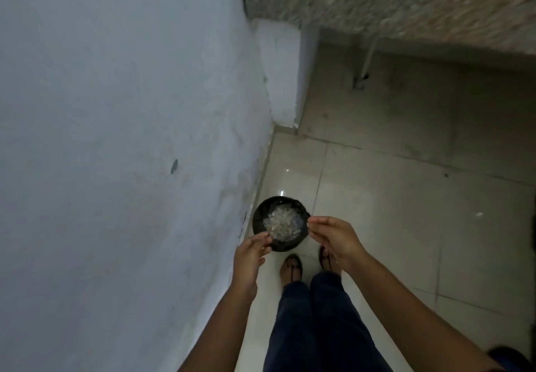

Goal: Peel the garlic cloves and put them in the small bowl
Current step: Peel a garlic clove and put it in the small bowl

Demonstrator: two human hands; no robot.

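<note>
Garlic cloves do not show anywhere in this view, nor does the small bowl, so where they sit, which way any clove points and how its long axis lies cannot be told. What does show is a round black bin (262, 218) on the tiled floor (391, 226), close against the wall (116, 139), with its opening facing up and a heap of pale, papery peelings (282, 223) inside. Both hands hover above its rim, the left hand (251, 255) on the near-wall side and the right hand (333, 238) opposite. The fingers of each are loosely bent with the tips drawn together, and whether they pinch a scrap of skin is too small to tell. Judging by the heap, the peeling looks largely done and the waste is being shed. Whether the cloves have reached the bowl cannot be checked.
</note>
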